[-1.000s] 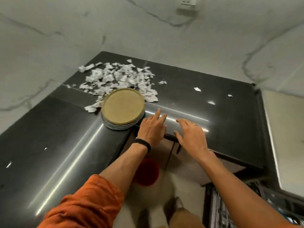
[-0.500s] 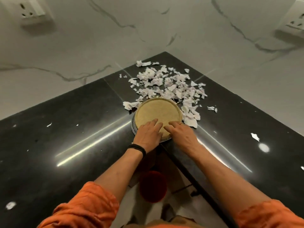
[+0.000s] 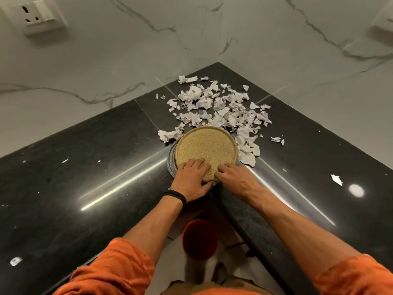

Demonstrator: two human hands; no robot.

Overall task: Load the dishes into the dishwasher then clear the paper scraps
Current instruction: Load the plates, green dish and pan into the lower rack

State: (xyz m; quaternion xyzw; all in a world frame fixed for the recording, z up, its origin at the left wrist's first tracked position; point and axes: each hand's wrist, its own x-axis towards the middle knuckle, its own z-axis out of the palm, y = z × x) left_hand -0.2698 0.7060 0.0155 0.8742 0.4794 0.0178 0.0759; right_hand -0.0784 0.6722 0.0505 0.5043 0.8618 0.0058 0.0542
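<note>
Both hands have come forward from the tabletop's (image 3: 85, 167) front edge, where they lay a second ago, onto the near rim of the tan plate (image 3: 206, 145). Over the last half second they hardly shift.

Left hand (image 3: 191, 179): fingers spread over the plate's top at about 7 o'clock of its disc, thumb tucked against the rim. Its grip is closed on that rim. A dark wristband (image 3: 175, 195) circles the wrist.

Right hand (image 3: 236, 177): fingers bent over the rim at about 5 o'clock, grasping it too. Whether the thumbs also take in the grey plate (image 3: 170, 158) underneath, I cannot tell.

Being round, the tan plate has no long axis. It lies flat, speckled face up, stacked on the grey plate, whose edge peeks out at 9 o'clock. The stack sits at the inner corner of the black L-shaped tabletop.

Paper scraps (image 3: 223, 109) are heaped from 11 to 3 o'clock of the plate, the nearest ones touching its far rim. One stray scrap (image 3: 336, 179) lies well apart at 3 o'clock.

On the floor at 6 o'clock, between the forearms, stands a red bin (image 3: 200, 239). A wall socket (image 3: 37, 14) sits at 10 o'clock on the marble wall.
</note>
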